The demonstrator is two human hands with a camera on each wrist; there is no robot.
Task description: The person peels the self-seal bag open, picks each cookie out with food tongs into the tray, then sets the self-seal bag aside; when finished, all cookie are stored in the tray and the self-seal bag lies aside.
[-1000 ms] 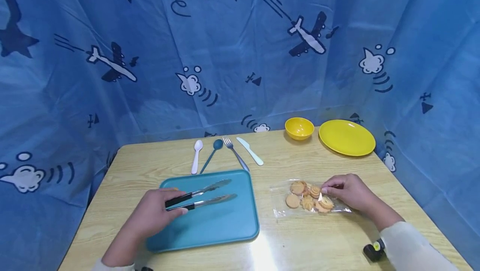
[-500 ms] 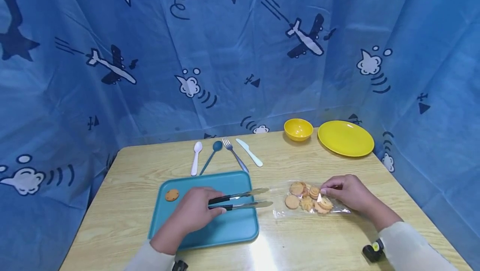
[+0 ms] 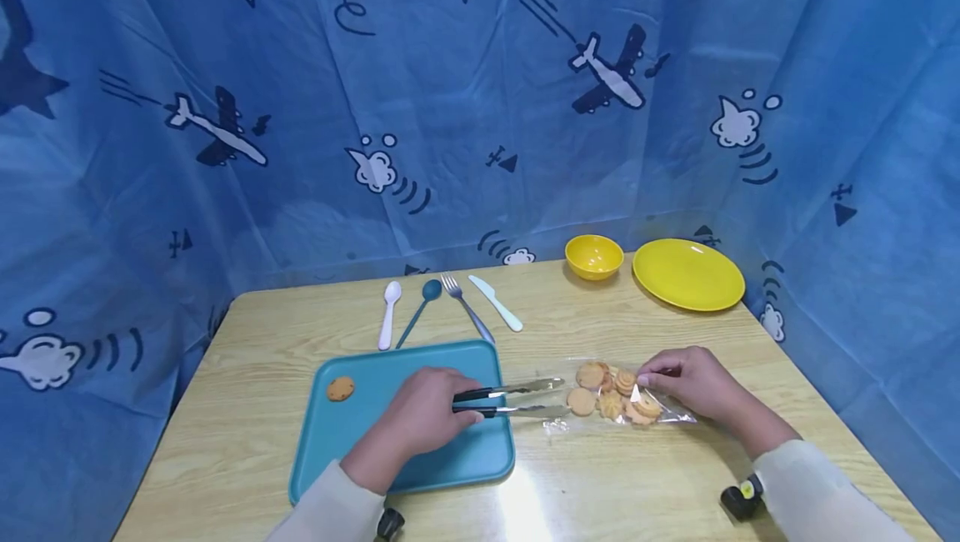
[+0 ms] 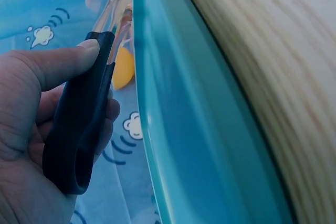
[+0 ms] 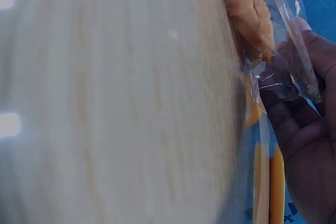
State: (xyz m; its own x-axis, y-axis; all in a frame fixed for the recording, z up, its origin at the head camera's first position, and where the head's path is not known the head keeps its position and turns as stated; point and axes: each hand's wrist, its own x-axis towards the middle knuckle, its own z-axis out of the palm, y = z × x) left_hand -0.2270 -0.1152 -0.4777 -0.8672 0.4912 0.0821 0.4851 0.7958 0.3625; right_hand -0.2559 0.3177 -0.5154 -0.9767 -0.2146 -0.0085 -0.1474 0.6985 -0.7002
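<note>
My left hand (image 3: pixel 429 410) grips black-handled metal tongs (image 4: pixel 79 108) above the right part of the teal tray (image 3: pixel 318 450). The tongs' two arms stand apart, their tips reaching the left end of a clear plastic bag (image 3: pixel 557 425). Inside that bag lie several cookies (image 3: pixel 611 405); from above I cannot tell whether the tips are within its mouth. With thumb and fingers, my right hand (image 3: pixel 693 383) pinches the bag's upper film near its right end, and the right wrist view shows the film (image 5: pixel 299 61) lifted there. One round cookie (image 3: pixel 341 388) rests in the tray's far left corner.
Behind the tray lie a white spoon (image 3: pixel 389 315), a dark teal spoon (image 3: pixel 420 313), a fork (image 3: pixel 468 308) and a pale knife (image 3: pixel 497 303). A yellow bowl (image 3: pixel 594 258) and a yellow plate (image 3: pixel 688 275) stand at the back right, near the blue curtain (image 3: pixel 450 108).
My left hand has carried the tongs rightward from the tray's left side to the bag, uncovering the cookie in the tray. The right hand stays at the bag.
</note>
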